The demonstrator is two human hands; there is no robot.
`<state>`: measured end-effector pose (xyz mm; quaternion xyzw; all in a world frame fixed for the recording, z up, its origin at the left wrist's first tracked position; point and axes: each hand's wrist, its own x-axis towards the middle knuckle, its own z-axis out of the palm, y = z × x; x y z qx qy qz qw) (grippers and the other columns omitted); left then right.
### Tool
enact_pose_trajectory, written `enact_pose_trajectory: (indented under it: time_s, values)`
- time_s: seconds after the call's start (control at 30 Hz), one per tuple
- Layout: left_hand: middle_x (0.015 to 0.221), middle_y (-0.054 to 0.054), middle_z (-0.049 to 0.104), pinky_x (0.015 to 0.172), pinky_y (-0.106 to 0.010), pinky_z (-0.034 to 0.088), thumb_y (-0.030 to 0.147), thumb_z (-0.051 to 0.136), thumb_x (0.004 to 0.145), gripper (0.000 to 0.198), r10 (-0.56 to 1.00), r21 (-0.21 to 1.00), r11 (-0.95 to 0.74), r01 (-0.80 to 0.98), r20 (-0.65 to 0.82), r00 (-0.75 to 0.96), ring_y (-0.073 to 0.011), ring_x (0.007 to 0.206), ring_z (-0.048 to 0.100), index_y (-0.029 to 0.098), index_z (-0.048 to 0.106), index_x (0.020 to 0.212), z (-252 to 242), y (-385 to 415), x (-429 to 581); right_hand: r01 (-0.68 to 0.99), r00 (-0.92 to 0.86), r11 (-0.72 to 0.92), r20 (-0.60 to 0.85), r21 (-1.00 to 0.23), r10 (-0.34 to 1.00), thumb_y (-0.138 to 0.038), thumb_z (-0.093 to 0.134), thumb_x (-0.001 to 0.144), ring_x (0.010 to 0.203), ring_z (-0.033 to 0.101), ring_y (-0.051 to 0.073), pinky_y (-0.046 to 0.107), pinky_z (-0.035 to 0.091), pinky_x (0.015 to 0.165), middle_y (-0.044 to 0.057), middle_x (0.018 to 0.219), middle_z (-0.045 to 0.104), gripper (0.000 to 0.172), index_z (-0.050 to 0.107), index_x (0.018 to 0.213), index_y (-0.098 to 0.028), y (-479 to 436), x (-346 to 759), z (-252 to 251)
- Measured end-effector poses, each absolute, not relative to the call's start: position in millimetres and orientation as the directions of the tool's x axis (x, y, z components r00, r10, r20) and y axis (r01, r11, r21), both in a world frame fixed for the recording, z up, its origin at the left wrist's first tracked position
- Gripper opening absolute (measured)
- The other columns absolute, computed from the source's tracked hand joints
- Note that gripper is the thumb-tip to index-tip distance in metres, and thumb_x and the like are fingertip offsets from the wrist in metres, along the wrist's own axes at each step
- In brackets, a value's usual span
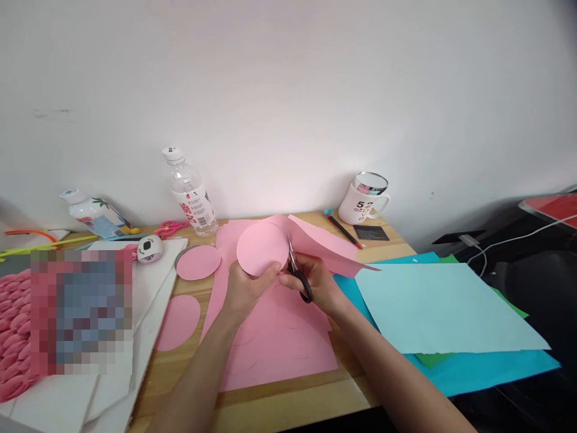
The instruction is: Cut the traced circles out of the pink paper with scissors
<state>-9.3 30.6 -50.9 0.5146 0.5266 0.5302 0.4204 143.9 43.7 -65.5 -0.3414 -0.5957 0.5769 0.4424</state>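
Note:
My left hand (246, 287) is closed on a pink paper circle (262, 248), held up over the pink sheet (274, 337) on the wooden table (288, 403). My right hand (318, 282) grips black-handled scissors (298, 270), whose blades meet the circle's right edge where it joins a pink paper flap (324, 243). Two cut pink circles lie to the left: one (198, 262) near the back, one (178, 322) nearer me.
Light blue, cyan and green sheets (446, 307) spread at the right. A water bottle (189, 193), a second bottle (92, 215), a white mug (365, 199), a pen (345, 228), pink scissors (171, 227) and white boards (148, 282) stand around. Pink knit (13, 325) lies far left.

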Motion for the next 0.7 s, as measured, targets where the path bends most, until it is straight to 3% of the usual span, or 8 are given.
enact_pose_trajectory:
  time_s: [0.23, 0.7]
  values:
    - [0.076, -0.006, 0.073, 0.061, -0.026, 0.054, 0.033, 0.073, 0.064, 0.027, 0.989, 0.994, -0.066, 0.092, 0.078, -0.129, -0.0205, 0.074, 0.067, 0.012, 0.069, 0.081, -49.4, 30.8, -9.4, -0.073, -0.377, 0.077, 0.099, -0.994, 0.921, -0.047, 0.074, 0.067, 0.054, 0.031, 0.009, 0.024, 0.026, 0.05, -0.005, 0.059, 0.041, 0.036, 0.052, 0.069, -0.019, 43.3, 144.6, -65.0]
    - [0.077, -0.007, 0.072, 0.061, -0.027, 0.053, 0.035, 0.072, 0.061, 0.03, 0.984, 0.992, -0.033, 0.118, 0.053, -0.171, -0.0215, 0.075, 0.066, 0.011, 0.067, 0.079, -47.3, 31.1, -9.8, -0.03, -0.365, 0.076, 0.082, -0.997, 0.927, -0.047, 0.074, 0.068, 0.051, 0.04, 0.011, 0.025, 0.032, 0.049, -0.005, 0.054, 0.046, 0.035, 0.054, 0.068, -0.018, 42.4, 144.8, -65.1]
